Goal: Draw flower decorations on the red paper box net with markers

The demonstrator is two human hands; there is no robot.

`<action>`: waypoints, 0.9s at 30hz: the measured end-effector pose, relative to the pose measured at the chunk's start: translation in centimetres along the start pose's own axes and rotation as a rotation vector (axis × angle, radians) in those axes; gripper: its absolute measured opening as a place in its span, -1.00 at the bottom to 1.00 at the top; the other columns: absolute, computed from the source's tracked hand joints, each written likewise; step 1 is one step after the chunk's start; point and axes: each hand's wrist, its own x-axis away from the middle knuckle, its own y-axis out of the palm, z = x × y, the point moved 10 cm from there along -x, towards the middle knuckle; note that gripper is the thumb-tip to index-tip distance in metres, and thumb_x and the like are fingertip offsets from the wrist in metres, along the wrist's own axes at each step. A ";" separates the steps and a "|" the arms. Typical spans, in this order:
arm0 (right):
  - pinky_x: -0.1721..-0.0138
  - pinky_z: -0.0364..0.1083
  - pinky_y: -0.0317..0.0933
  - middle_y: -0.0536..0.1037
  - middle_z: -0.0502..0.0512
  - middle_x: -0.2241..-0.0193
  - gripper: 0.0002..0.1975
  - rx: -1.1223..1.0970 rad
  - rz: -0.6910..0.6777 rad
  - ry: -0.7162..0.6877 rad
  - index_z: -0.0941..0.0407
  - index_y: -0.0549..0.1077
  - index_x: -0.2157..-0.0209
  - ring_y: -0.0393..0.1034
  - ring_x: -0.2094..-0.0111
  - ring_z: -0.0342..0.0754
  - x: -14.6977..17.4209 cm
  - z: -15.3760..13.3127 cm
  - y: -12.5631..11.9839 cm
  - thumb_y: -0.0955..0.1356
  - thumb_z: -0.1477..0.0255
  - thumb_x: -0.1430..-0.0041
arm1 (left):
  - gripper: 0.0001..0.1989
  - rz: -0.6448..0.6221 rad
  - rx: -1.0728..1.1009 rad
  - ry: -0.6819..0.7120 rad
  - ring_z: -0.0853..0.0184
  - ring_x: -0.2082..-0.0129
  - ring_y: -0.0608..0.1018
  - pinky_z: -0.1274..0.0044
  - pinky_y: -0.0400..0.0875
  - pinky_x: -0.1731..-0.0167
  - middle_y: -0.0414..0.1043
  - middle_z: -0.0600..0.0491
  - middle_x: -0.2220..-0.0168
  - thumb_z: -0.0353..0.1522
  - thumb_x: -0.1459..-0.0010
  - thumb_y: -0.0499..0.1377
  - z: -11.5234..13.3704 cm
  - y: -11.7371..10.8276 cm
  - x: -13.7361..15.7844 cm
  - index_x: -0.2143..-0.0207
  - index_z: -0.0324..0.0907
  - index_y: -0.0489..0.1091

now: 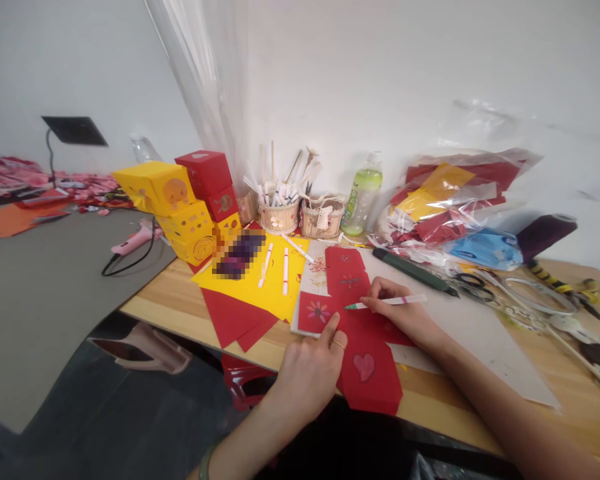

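Note:
A marker (387,301) with a green tip is pinched in my right hand (403,313), its tip at the red cut-out card (373,393). This card lies unfolded flat, with a flower drawn on its left flap, more small flowers on the upper panels and a pink heart on the lowest panel. My left hand (313,370) rests on the card's near left edge, index finger stretched out just below the left flower and the other fingers bent. Its thumb is hidden. Under the card lies a grey-white board (510,367).
Yellow sheets (240,293) with loose markers (285,271) lie left, beside stacked yellow boxes (183,213) and red boxes (205,170). Behind stand a basket of markers (279,217) and a green bottle (363,193). A green cutter (413,270), scissors (475,288) and bagged paper scraps (440,200) lie right.

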 end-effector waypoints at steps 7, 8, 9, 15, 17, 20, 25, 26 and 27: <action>0.56 -0.16 -0.11 0.23 -0.11 0.62 -0.72 0.012 -0.003 0.009 0.11 0.19 0.60 0.02 0.58 -0.20 -0.1 -0.1 0.1 0.35 0.36 -0.07 | -0.69 -0.026 0.033 -0.006 0.29 0.51 0.54 0.47 0.46 0.63 0.13 -0.10 -0.18 -0.51 -0.15 -0.02 -0.1 -0.1 -0.1 0.04 -0.22 0.28; 0.56 -0.16 -0.11 0.23 -0.11 0.62 -0.71 0.013 -0.004 0.009 0.11 0.19 0.60 0.02 0.58 -0.20 -0.1 -0.1 0.1 0.35 0.36 -0.07 | -0.68 -0.029 0.033 -0.006 0.29 0.51 0.54 0.46 0.46 0.63 0.12 -0.10 -0.18 -0.51 -0.15 -0.02 -0.1 -0.1 -0.1 0.04 -0.22 0.28; 0.57 -0.16 -0.12 0.22 -0.11 0.63 -0.71 0.012 -0.007 0.011 0.11 0.19 0.60 0.01 0.58 -0.21 -0.1 -0.1 0.2 0.35 0.36 -0.07 | -0.68 -0.030 0.035 -0.007 0.29 0.50 0.54 0.46 0.46 0.63 0.11 -0.08 -0.19 -0.51 -0.15 -0.03 -0.1 0.0 -0.1 0.04 -0.22 0.27; 0.57 -0.16 -0.11 0.24 -0.11 0.63 -0.72 0.005 -0.006 0.011 0.11 0.20 0.60 0.03 0.58 -0.20 0.0 0.1 0.1 0.35 0.36 -0.07 | -0.69 -0.051 0.038 -0.014 0.29 0.50 0.54 0.45 0.47 0.62 0.09 -0.04 -0.20 -0.51 -0.16 -0.04 -0.2 0.2 -0.1 0.04 -0.20 0.27; 0.57 -0.16 -0.12 0.22 -0.11 0.64 -0.72 0.004 -0.012 0.018 0.11 0.19 0.60 0.02 0.59 -0.20 0.0 0.2 0.1 0.36 0.36 -0.06 | -0.69 -0.060 0.037 -0.008 0.30 0.49 0.54 0.46 0.47 0.61 0.09 -0.07 -0.20 -0.51 -0.17 -0.03 -0.1 0.2 -0.1 0.04 -0.20 0.26; 0.57 -0.16 -0.12 0.22 -0.12 0.64 -0.71 0.004 -0.017 0.015 0.11 0.19 0.60 0.02 0.59 -0.20 0.0 0.1 0.2 0.35 0.35 -0.07 | -0.69 -0.055 0.043 -0.008 0.29 0.49 0.55 0.47 0.47 0.62 0.10 -0.13 -0.19 -0.50 -0.17 -0.02 -0.1 0.2 0.0 0.03 -0.22 0.25; 0.57 -0.16 -0.13 0.21 -0.12 0.63 -0.71 0.014 -0.017 0.015 0.11 0.18 0.61 0.02 0.58 -0.20 -0.1 0.0 0.2 0.36 0.36 -0.06 | -0.69 -0.048 0.051 -0.009 0.28 0.49 0.55 0.47 0.47 0.62 0.12 -0.13 -0.18 -0.50 -0.16 -0.03 -0.2 0.2 0.0 0.03 -0.23 0.26; 0.57 -0.16 -0.13 0.21 -0.12 0.64 -0.70 0.014 -0.018 0.019 0.11 0.18 0.61 0.01 0.59 -0.20 -0.1 0.0 0.2 0.35 0.36 -0.06 | -0.68 -0.043 0.052 -0.006 0.28 0.49 0.55 0.46 0.47 0.62 0.12 -0.13 -0.18 -0.51 -0.16 -0.04 -0.1 0.2 0.0 0.03 -0.22 0.26; 0.57 -0.16 -0.13 0.21 -0.12 0.64 -0.71 0.013 -0.018 0.021 0.11 0.18 0.61 0.01 0.59 -0.20 -0.1 0.0 0.3 0.35 0.36 -0.06 | -0.68 -0.037 0.051 -0.005 0.28 0.49 0.55 0.46 0.47 0.62 0.12 -0.12 -0.18 -0.51 -0.16 -0.04 -0.1 0.2 0.0 0.02 -0.22 0.25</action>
